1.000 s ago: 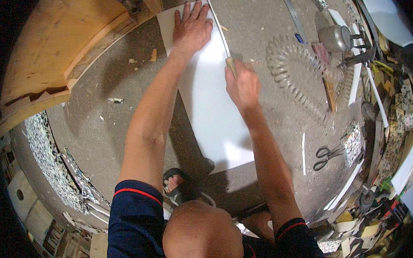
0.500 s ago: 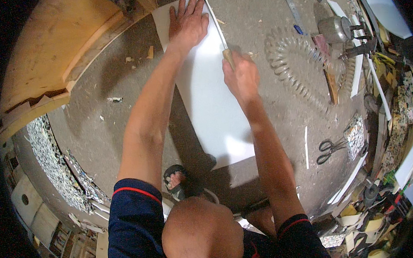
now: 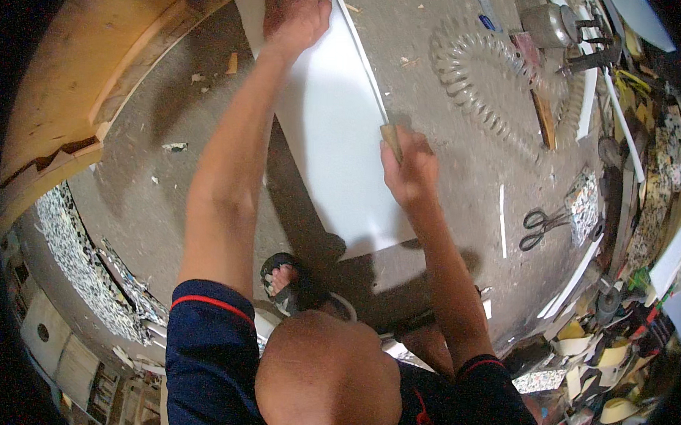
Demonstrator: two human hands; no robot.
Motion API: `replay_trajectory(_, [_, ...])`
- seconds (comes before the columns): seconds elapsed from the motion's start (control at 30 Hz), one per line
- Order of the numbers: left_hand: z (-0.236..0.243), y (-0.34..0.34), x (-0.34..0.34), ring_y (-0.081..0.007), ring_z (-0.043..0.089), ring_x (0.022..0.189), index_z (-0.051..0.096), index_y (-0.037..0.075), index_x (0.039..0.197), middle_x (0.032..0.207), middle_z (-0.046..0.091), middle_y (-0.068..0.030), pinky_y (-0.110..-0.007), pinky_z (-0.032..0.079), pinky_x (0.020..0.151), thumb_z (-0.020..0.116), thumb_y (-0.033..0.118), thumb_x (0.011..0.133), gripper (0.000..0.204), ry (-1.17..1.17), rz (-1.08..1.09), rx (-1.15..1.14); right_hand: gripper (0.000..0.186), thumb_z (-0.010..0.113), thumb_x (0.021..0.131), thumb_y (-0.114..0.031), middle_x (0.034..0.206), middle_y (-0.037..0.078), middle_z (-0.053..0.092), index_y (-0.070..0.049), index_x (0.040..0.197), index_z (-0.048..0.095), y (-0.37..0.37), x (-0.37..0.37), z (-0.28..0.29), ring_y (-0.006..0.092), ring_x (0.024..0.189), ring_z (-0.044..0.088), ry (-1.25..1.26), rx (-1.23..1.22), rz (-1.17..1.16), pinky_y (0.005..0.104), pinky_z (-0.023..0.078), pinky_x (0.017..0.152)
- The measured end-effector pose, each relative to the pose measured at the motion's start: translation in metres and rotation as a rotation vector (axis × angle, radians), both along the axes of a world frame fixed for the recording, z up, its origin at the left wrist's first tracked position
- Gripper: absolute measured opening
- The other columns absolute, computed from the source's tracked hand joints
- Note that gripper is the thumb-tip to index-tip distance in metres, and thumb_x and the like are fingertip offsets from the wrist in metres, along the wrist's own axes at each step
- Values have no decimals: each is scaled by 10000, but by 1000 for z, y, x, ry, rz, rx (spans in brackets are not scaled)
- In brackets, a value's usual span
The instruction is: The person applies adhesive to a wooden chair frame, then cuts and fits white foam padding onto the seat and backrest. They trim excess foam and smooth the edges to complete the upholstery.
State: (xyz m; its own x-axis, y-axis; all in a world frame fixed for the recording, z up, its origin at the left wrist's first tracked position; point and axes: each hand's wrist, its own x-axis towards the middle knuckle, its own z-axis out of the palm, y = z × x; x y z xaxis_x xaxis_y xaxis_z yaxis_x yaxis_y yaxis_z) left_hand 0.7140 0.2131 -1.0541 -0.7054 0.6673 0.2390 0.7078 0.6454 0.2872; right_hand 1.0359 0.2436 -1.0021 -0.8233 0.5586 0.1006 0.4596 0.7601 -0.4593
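Observation:
A long white foam sheet (image 3: 336, 144) lies on the floor, slanting from the far middle down toward my foot. My left hand (image 3: 297, 17) presses flat on its far end, fingers spread. In my right hand (image 3: 412, 166) is a knife (image 3: 390, 141), its tan handle gripped at the sheet's right edge. The blade is hard to tell from the narrow white line running along that edge toward the far end.
A clear coiled air hose (image 3: 467, 89) and a metal spray gun (image 3: 550, 26) lie to the right. Black-handled scissors (image 3: 535, 228) and a speckled foam piece (image 3: 584, 204) are nearer. Foam scraps (image 3: 615, 354) heap at far right. A wooden frame (image 3: 96, 57) stands at left. My sandalled foot (image 3: 283, 277) is by the sheet's near end.
My right hand has drawn the knife nearer to me along the sheet's right edge. My left hand stays flat on the far end. The whole view has shifted slightly.

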Motion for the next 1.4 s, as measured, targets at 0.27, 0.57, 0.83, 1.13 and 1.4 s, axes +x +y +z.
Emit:
replay_trajectory(0.27, [5,-13,39,-380,248,1480,345,81,1522,1616,272,-123,-624,213,1168,422,375,1003,602,131,-50,24,302,674,888,-201,946,212,651,-74,1162,659,-16,28,12,401,823,659,-129,-132,-114,461,533,709])
replay_trajectory(0.57, [9,-55,187,-448,240,1467,357,-13,1496,1592,290,-199,-667,204,1139,466,338,982,632,-32,-104,-34,330,668,896,-231,946,208,631,-81,1189,649,-18,33,21,403,854,653,-187,-182,-106,472,525,743])
replay_trajectory(0.83, [-3,-55,187,-461,285,1442,423,-29,1457,1565,333,-217,-683,226,1119,488,321,965,607,61,-108,4,376,689,870,-211,979,194,638,-90,1219,620,-37,91,18,390,863,660,-161,-163,-110,460,541,739])
replay_trajectory(1.13, [-2,-52,187,-459,285,1447,388,-1,1483,1582,318,-196,-686,256,1108,483,345,974,623,97,-110,-9,376,682,879,-205,1012,173,654,-68,1222,618,-63,171,29,375,884,665,-193,-226,-167,437,543,751])
replay_trajectory(1.4, [42,-97,251,-459,114,1499,283,-32,1524,1618,180,-247,-659,105,1167,543,375,945,754,-106,-352,-61,398,676,883,-205,1007,169,651,-69,1251,616,-72,195,30,361,862,667,-225,-215,-178,423,545,710])
